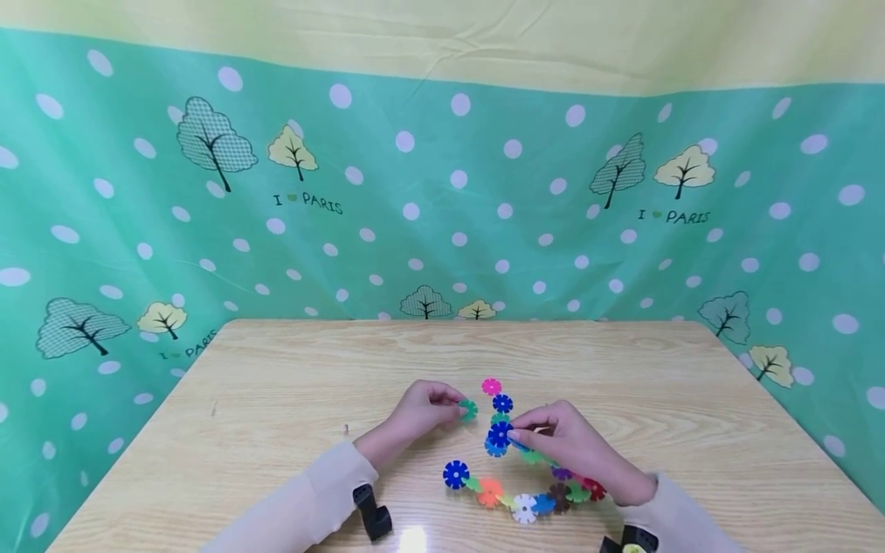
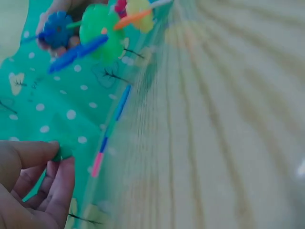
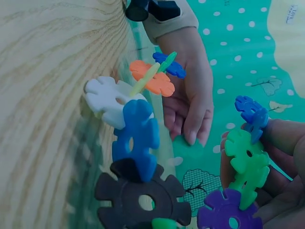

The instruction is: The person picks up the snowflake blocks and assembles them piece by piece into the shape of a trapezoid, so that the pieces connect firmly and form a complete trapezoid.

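Between thumb and fingertips, my left hand [image 1: 423,408] pinches a single green notched plastic disc [image 1: 469,410], a snowflake building piece. My right hand [image 1: 568,439] pinches a dark blue disc [image 1: 501,435] at one end of a long curved chain of linked discs. That chain runs through green, a purple disc [image 3: 228,210], red, a dark brown disc [image 3: 143,200], blue, a white disc [image 1: 525,508] and an orange disc [image 1: 490,492] to another dark blue disc [image 1: 455,475]. In the left wrist view, the left hand's fingers partly cover the green disc.
A short row of discs with a pink disc [image 1: 492,386] at its far end lies on the wooden table [image 1: 290,369], just beyond the right fingertips. A green dotted cloth [image 1: 429,192] hangs behind the table. Black wrist mounts [image 1: 373,513] sit on both sleeves.
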The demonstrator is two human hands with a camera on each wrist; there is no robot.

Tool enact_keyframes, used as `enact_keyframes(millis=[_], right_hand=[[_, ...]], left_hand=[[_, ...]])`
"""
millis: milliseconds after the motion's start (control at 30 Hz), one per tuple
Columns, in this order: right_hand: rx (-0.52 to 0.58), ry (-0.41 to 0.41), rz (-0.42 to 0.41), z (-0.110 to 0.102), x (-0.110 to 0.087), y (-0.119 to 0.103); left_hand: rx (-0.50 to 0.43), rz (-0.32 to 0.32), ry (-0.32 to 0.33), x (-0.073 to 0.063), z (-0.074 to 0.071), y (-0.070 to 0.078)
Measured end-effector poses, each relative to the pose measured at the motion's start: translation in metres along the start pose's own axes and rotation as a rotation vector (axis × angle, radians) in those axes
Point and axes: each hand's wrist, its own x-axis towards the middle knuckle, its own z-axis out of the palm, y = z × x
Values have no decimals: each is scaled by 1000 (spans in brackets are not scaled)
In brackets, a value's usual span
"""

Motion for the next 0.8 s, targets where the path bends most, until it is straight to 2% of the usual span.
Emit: enact_keyframes(millis=[233, 467, 633, 800], right_hand=[[-20, 33, -26, 1, 2, -2], [-59, 50, -77, 1, 3, -7], [-96, 61, -102, -1, 4, -12], [-80, 50, -119, 2, 5, -14]], left_hand=[[-119, 4, -42, -21, -3, 20], [-192, -2, -60, -36, -2, 40], [-259, -30, -75, -45, 1, 45], [-322, -78, -66, -51, 5, 47]])
